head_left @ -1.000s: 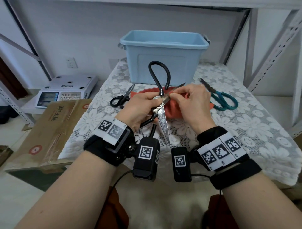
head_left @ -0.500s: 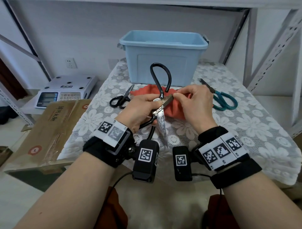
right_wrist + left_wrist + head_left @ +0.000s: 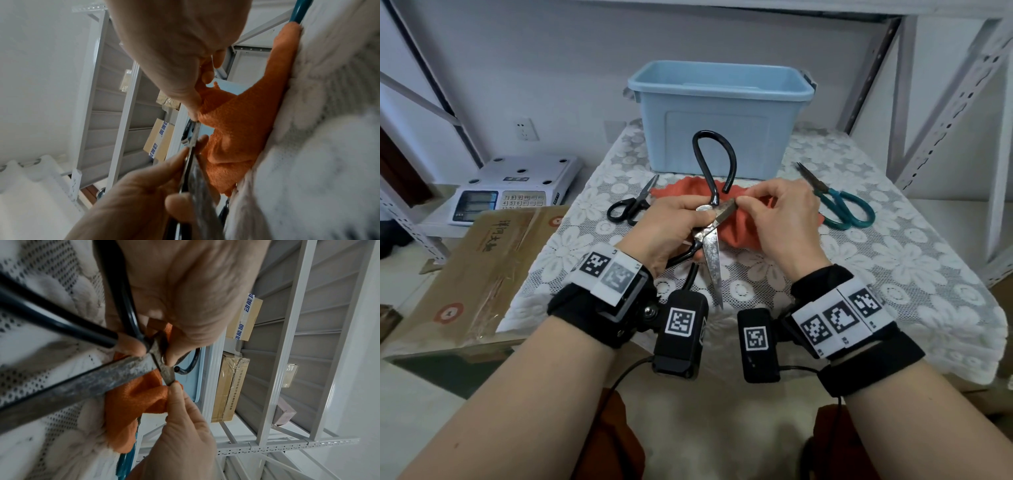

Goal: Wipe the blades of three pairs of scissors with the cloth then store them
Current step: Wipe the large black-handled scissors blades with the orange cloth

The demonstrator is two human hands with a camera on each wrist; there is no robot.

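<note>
L hand [image 3: 671,226] grips the big black-handled scissors [image 3: 710,253] at the pivot, thumb on top, fingers curled under w/ one handle loop through the palm. The scissors are spread open: one blade points toward the near edge of the surface [image 3: 914,274], the other short stretch runs right into the R hand [image 3: 784,222]. One handle loop stands up in front of the blue bin [image 3: 722,116]. R hand pinches the orange cloth [image 3: 739,229] around that second blade, thumb and forefinger closed on it; left wrist view shows the fingertips [image 3: 174,386] squeezing cloth right at the blade's end. Rest of the cloth is bunched on the surface under and behind both hands, about mid-surface.

Small black scissors [image 3: 631,205] lie closed near the left edge, tips toward the bin, just beside the cloth's left end. Teal-handled scissors [image 3: 839,202] lie toward the right edge, tips pointing to the far side, handles close to the cloth's right end. Bin sits at the far edge, open top; contents can't be made out.

Surface has a white lace floral cover. Left of it: a cardboard box [image 3: 472,267] and a digital scale [image 3: 513,188]. Metal rack uprights [image 3: 959,102] at right.
</note>
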